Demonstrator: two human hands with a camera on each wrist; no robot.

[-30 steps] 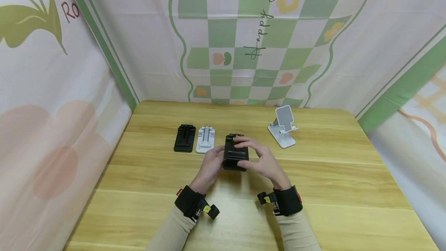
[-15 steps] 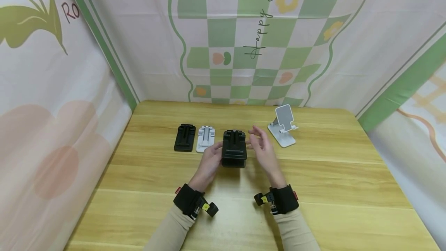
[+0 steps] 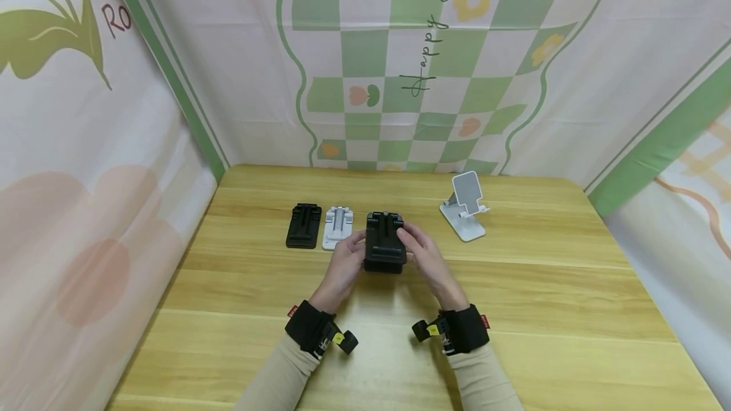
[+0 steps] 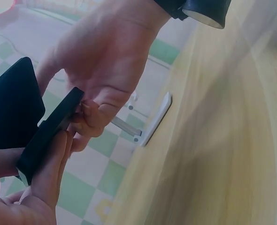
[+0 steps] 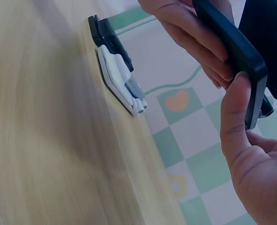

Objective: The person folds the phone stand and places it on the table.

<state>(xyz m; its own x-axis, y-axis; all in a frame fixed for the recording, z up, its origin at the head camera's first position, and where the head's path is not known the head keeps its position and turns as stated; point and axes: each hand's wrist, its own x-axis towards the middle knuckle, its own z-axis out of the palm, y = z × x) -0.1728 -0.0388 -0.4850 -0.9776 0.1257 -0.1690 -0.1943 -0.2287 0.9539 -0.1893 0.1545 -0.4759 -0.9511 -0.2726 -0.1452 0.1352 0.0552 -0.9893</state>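
I hold the black stand (image 3: pixel 382 241) to the left of the upright stand (image 3: pixel 467 194) and closer in. Left hand (image 3: pixel 341 270) and right hand (image 3: pixel 429 264) both grip it, on opposite long sides; its long axis runs fore and aft. Right hand is nearer the upright stand.

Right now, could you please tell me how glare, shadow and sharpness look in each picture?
Head view: pale glare on the wooden table, the black stand fairly clear; left wrist view: a broad soft shadow across the table, the stand dark with little surface detail; right wrist view: a slightly bluish cast, a blurry shadow on the table.
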